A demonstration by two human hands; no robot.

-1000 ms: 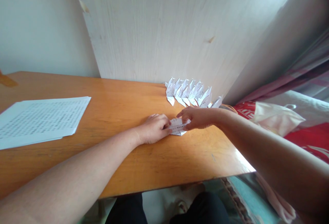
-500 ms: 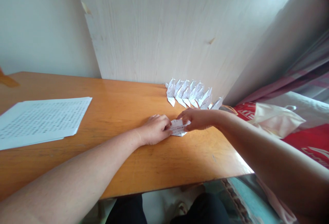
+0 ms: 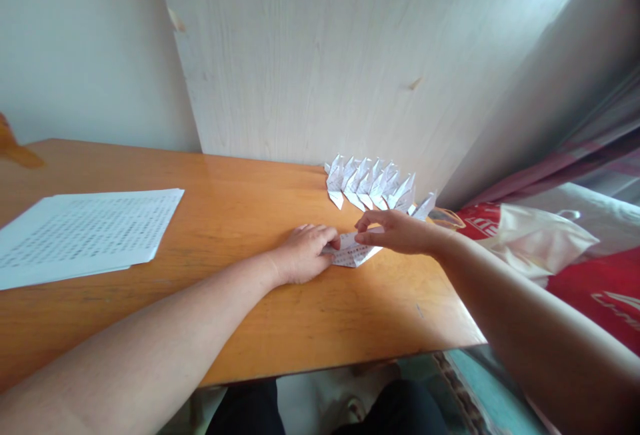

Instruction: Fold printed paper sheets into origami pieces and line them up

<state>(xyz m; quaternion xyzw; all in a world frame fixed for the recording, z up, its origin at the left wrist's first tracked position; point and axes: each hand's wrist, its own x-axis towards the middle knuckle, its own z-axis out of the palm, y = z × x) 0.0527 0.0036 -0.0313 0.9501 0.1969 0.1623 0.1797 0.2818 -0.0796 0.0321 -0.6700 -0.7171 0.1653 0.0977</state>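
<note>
A folded piece of printed paper [image 3: 353, 258] lies on the wooden table [image 3: 240, 208] between my two hands. Its left end is under my left hand [image 3: 307, 253], whose thumb and fingers close on it. My right hand [image 3: 393, 231] is over the paper's right part, thumb and index finger apart in a curved shape, with the fingertips at its upper face. Behind the hands, several folded white paper pieces [image 3: 370, 185] stand in rows near the wall panel.
On the left lies a stack of printed sheets [image 3: 95, 228]. An orange object [image 3: 17, 148] is at the far left edge. Red bags [image 3: 595, 282] and a cream-coloured bag [image 3: 545, 238] sit right of the table, below a curtain [image 3: 575, 135].
My right hand has moved a little to the right and its thumb and index finger have spread. More of the folded paper shows between the hands. The view has shifted slightly.
</note>
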